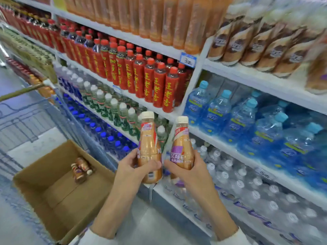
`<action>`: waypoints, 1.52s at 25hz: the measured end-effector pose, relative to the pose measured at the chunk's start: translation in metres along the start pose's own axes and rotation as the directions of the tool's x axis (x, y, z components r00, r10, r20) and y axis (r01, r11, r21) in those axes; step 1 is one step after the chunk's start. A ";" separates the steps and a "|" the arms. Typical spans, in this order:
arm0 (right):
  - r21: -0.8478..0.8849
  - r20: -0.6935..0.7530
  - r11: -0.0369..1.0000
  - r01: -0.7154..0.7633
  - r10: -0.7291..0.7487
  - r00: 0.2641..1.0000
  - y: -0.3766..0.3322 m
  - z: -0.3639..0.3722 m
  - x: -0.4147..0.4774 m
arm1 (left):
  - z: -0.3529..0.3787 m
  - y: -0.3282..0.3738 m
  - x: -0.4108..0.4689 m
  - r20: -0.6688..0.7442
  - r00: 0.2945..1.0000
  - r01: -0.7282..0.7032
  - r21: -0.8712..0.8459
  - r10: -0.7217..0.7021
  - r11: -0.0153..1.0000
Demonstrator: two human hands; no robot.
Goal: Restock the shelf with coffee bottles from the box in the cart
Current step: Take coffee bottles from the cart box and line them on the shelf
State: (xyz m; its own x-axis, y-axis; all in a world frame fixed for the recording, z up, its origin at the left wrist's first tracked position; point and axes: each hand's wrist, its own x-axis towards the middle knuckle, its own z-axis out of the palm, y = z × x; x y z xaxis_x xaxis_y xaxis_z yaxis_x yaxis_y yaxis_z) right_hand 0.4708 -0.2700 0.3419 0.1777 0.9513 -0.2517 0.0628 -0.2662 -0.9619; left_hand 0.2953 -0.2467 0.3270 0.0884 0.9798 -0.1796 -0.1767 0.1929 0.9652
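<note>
Looking down through the head camera, I see first the shelf (pixel 256 82), white boards on several levels, which fills most of my view. On the top level stand orange bottles (pixel 159 18). To the right of them is a row of brown-labelled bottles (pixel 256 48), too blurred for me to read. One level lower stand red bottles (pixel 150 82) with yellow characters, and right of the white upright are blue water bottles (pixel 238 121). Under those are clear water bottles (pixel 238 183) with white caps.

The wire cart (pixel 23 119) stands at the left, close to the shelf. Inside it sits the cardboard box (pixel 58 197), open at the top.

Both hands are raised in front of the shelf, to the right of the box. The left hand (pixel 134 171) is clamped on the left coffee bottle (pixel 149 147), fingers curled round its lower body and thumb lying across the front above the barcode. The right hand (pixel 191 171) grips the right coffee bottle (pixel 182 147) in the same manner, low on the body. Both bottles are upright with cream caps on top, just beside each other. I cannot tell if they touch.

In the box a few spare bottles (pixel 81 169) lie on their sides near the far wall. A small blue price tag (pixel 188 60) sits on a shelf edge.
</note>
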 end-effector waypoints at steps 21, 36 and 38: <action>-0.095 -0.598 0.946 0.309 -0.302 0.742 -0.045 -0.498 -0.048 | 0.520 0.013 0.004 0.491 0.846 -0.277 0.066 0.210 0.959; -0.206 -0.717 0.886 0.415 -0.425 0.552 -0.071 -0.544 0.060 | 0.598 0.032 0.110 0.471 0.762 -0.590 0.221 0.445 0.776; -0.262 -0.736 0.897 0.357 -0.425 0.527 -0.067 -0.544 0.056 | 0.594 0.029 0.117 0.530 0.748 -0.579 0.227 0.399 0.783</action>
State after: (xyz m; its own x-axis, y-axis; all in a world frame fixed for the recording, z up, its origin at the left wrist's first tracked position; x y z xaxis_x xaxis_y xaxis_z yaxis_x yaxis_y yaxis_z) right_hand 1.0112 -0.2835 0.4510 0.7898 0.5002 0.3548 0.3767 0.0608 -0.9243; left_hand 0.8824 -0.1586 0.4470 0.5149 0.7817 0.3519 0.0331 -0.4283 0.9030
